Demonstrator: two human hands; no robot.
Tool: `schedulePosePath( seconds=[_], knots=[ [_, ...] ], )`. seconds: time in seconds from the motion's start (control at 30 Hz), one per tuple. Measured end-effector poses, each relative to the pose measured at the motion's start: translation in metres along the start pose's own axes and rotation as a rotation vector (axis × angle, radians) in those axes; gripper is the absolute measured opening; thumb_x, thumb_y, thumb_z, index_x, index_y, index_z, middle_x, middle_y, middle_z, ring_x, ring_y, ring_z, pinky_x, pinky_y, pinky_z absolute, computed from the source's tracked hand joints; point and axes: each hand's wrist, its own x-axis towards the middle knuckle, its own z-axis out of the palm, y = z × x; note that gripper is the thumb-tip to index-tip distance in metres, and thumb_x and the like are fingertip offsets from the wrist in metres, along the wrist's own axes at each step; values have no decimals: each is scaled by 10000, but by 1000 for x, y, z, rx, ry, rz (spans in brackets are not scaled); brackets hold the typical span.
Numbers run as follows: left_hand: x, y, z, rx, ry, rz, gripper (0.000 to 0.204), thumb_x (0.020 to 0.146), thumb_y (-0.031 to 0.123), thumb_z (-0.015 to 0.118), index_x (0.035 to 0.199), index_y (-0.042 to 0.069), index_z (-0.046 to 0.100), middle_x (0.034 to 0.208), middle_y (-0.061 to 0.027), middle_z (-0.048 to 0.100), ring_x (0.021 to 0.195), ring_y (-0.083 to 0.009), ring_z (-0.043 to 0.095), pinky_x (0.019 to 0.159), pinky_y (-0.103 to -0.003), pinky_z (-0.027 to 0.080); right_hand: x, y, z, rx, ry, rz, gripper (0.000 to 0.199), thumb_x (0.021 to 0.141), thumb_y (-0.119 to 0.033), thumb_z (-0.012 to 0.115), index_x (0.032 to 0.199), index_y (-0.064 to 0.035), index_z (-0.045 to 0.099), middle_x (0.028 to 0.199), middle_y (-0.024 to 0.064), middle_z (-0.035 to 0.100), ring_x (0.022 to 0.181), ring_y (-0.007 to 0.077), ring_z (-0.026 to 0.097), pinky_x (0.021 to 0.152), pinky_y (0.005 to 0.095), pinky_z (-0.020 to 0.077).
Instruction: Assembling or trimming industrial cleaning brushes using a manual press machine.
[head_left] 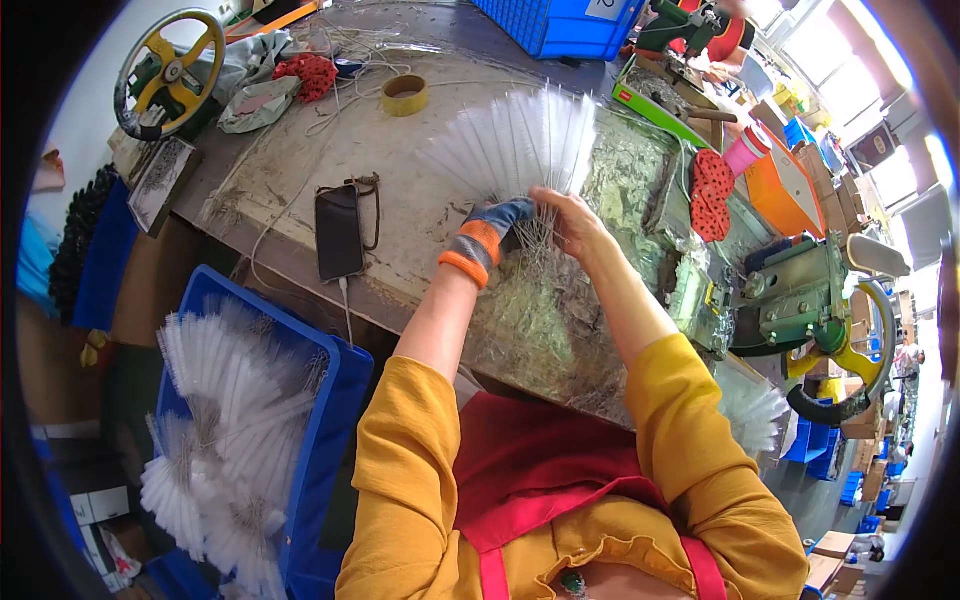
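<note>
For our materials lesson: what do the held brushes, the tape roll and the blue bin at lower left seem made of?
Brushes: fine, translucent white bristles suggest plastic; thin, grey stems suggest metal wire.
Tape roll: glossy tan band, likely plastic film.
Blue bin: smooth, evenly coloured rim, apparently moulded plastic.

Pale wall (88, 95), upper left; bright windows (828, 55), upper right; worn workbench (285, 205), centre; grey floor (808, 500), lower right.

Bright; windows (825, 50) far right beyond the grip blown out, strong fisheye bend toward the rim (corners dark), pale bristles (522, 140) just past the grip hazy.
</note>
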Motion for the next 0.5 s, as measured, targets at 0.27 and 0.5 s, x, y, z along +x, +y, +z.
schedulePosePath(
  seconds=[0.27,0.5],
  knots=[
    [-14,-18,9,-457,-55,-33,184,754,155,589,874,20,552,802,-101,606,685,-199,581,648,-323,496,-36,-22,-23,-71,245,-274,183,713,9,548,885,73,538,771,118,593,611,204,586,522,286,494],
    [-38,-40,63,-94,200,147,235,629,165,688,785,10,608,758,-57,589,616,-176,542,548,-306,448,-65,1,-29,-111,333,-141,252,684,-1,615,915,35,520,791,134,583,630,193,584,530,294,497]
  ],
)
